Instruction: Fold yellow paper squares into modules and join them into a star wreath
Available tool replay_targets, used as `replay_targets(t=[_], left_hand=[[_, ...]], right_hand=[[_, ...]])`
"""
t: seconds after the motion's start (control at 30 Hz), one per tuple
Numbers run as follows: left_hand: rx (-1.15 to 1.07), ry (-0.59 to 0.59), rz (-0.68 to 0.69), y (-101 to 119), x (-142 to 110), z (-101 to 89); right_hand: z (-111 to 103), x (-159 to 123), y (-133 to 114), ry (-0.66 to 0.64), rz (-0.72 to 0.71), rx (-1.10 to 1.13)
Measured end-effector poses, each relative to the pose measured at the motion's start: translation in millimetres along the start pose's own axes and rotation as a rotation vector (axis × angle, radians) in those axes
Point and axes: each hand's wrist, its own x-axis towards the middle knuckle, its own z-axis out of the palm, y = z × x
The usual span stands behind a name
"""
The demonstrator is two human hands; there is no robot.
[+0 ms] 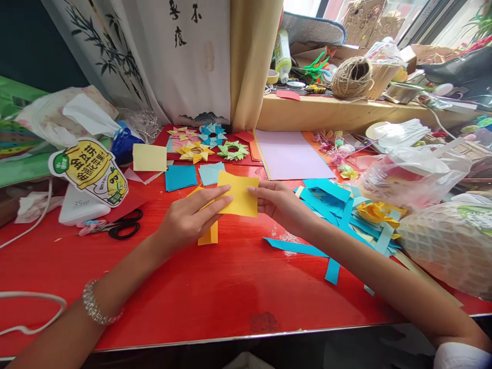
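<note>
Left hand (pixel 190 215) and right hand (pixel 282 202) both pinch opposite sides of yellow paper square (pixel 243 196), frame center, over red table (pixel 184 302). Likely positioning step; next move calls for even edge control.

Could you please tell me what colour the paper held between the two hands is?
The paper is golden yellow, seen in the head view.

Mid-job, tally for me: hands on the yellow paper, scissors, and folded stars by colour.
Left hand and right hand on yellow paper: 2
Scissors: 1
Blue star: 1
Yellow star: 1
Green star: 1
Pink-and-yellow star: 1
Total: 7
</note>
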Motion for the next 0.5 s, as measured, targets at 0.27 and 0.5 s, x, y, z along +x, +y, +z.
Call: replay_targets(t=[0.27, 0.5], left_hand=[[-0.457, 0.155, -0.521, 14.3, 11.5, 8.9], [-0.64, 0.185, -0.754, 19.2, 11.4, 11.2]], right_hand=[[6.3, -5.1, -2.9, -0.022, -0.122, -0.059], [12.9, -7.9, -0.7, -0.095, -0.202, -0.072]])
